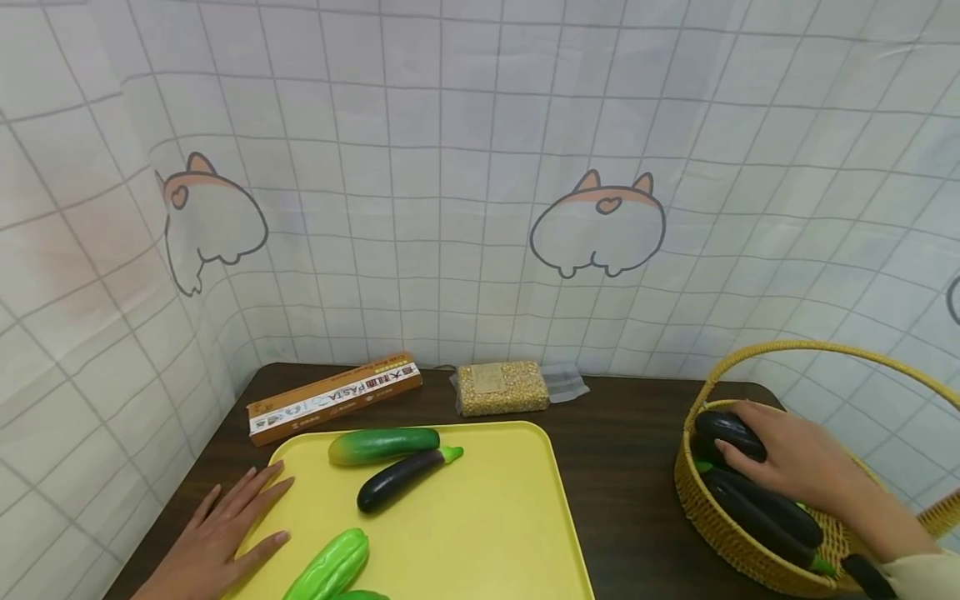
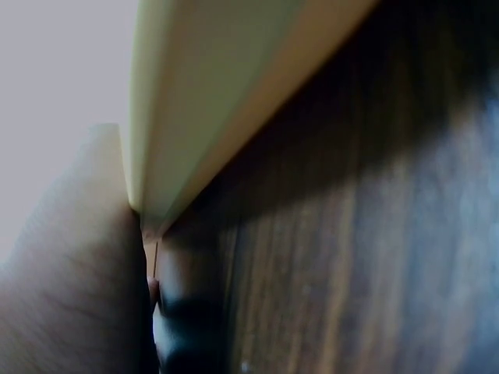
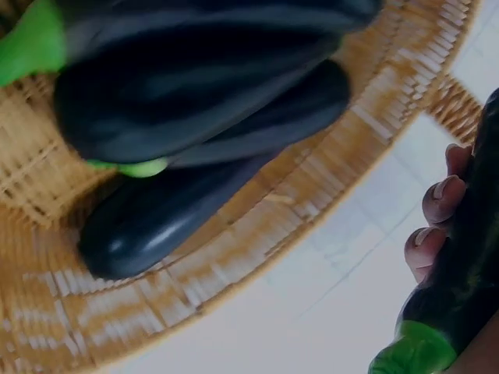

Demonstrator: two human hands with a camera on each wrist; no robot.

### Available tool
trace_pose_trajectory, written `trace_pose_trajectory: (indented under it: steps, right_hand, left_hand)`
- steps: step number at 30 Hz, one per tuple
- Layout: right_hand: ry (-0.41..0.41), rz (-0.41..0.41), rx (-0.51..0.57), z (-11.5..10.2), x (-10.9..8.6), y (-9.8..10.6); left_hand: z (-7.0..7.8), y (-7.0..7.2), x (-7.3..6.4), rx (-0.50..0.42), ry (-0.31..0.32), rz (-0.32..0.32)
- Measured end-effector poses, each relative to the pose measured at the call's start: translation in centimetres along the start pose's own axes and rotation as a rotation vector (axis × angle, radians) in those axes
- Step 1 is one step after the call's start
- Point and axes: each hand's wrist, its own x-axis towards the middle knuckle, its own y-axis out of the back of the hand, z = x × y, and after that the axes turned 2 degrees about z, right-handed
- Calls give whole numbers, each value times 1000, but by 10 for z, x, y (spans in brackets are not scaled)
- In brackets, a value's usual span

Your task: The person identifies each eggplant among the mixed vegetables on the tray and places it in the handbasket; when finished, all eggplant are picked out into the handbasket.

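Observation:
My right hand (image 1: 806, 462) grips a dark purple eggplant (image 1: 727, 435) over the left side of a woven basket (image 1: 697, 521). In the right wrist view its fingers (image 3: 441, 199) curl round that eggplant (image 3: 460, 284), green cap downward. More eggplants (image 3: 195, 93) lie inside the basket. My left hand (image 1: 213, 546) rests spread at the left edge of a yellow tray (image 1: 480, 533). On the tray lie a green zucchini (image 1: 386, 446), another eggplant (image 1: 401, 481) and a bright green ridged vegetable (image 1: 330, 568); another green piece is cut off by the frame.
Behind the tray lie a long pasta box (image 1: 337, 400) and a clear bag of yellow kernels (image 1: 502, 388). The basket's tall handle (image 1: 810, 344) arches over the right forearm. A checked curtain (image 1: 412, 208) hangs behind the dark wooden table (image 1: 622, 475).

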Motion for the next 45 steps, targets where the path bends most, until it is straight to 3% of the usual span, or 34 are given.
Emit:
trace_pose_trajectory:
  steps: [8, 15, 24, 35, 45]
  right_hand:
    - [-49, -39, -37, 26, -5, -2]
    - [-85, -123, -57, 43, -7, -8]
    - [-125, -192, -87, 53, -7, -17]
    - [-119, -140, -68, 52, -4, -15]
    - [-21, -24, -77, 31, -3, -5]
  left_hand:
    - [-1, -1, 0, -2, 19, -13]
    - [0, -1, 1, -5, 22, -15]
    - [2, 1, 1, -5, 28, -16]
    - [3, -1, 0, 2, -5, 13]
    - [4, 0, -1, 15, -10, 21]
